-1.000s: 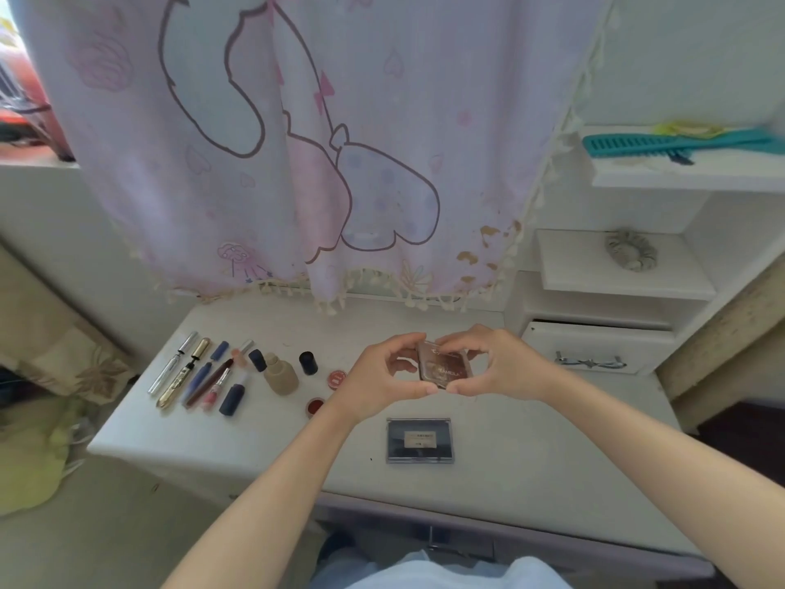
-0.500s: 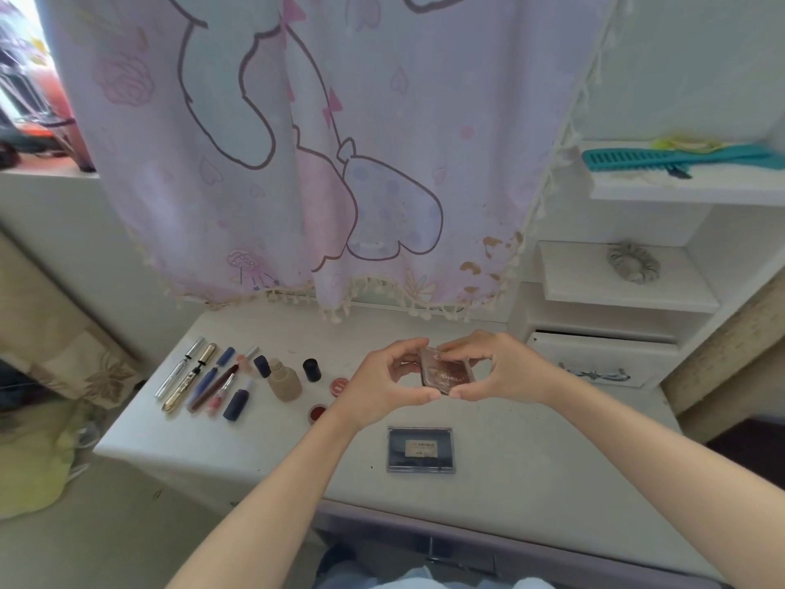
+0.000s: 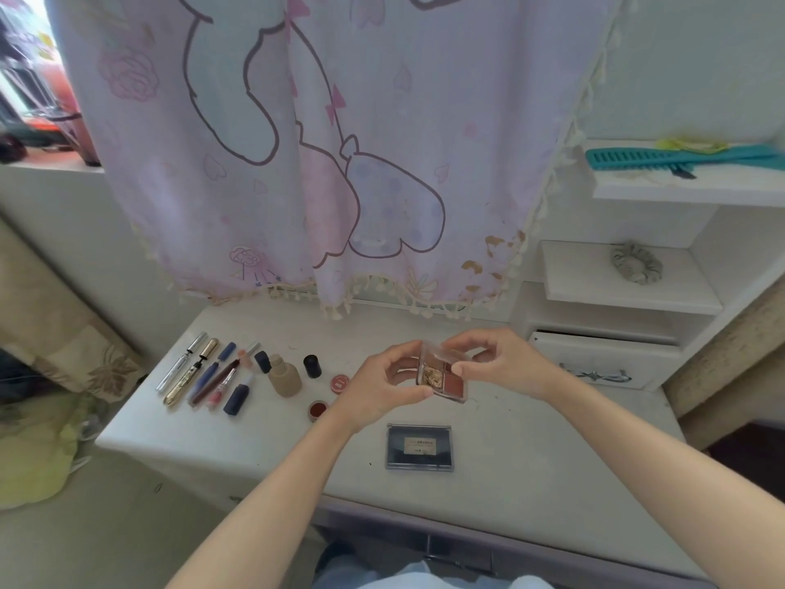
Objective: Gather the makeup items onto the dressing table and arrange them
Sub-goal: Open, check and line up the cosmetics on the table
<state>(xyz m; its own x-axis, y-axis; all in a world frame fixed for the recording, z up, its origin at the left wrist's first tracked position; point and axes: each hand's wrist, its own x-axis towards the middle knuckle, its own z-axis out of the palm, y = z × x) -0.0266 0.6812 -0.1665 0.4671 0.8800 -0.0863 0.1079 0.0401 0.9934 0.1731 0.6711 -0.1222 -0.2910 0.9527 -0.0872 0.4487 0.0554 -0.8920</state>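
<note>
So the little eyeshadow palette (image 3: 443,371) is up in the air, held over the middle of the dressing table (image 3: 531,469) and not touching it. It's a small squarish thing with a clear casing. You can see reddish and brown pans plus one gold glittery one. Can't tell if the lid is properly open or just see-through.

Both hands are on it. The left hand (image 3: 379,386) has its thumb and curled fingers pinching the left edge, and the right hand (image 3: 498,362) pinches the right side the same way, fingertips on the far edge and thumb on the near side.

Right below, nearer the person, a flat dark case (image 3: 419,447) with a pale label lies on the tabletop. Off to the left there are two round red pots (image 3: 340,382), a black cap (image 3: 312,366) and a beige bottle (image 3: 283,375). Past those is a neat row of slim stuff lying side by side: a silver tube (image 3: 182,361), a gold tube (image 3: 191,372), blue pencils, a brush and a dark blue tube (image 3: 237,398).

A pink cartoon curtain (image 3: 340,142) hangs behind the table. The white shelves on the right hold a teal comb (image 3: 679,158) up top and a grey scrunchie (image 3: 636,264) one level down.
</note>
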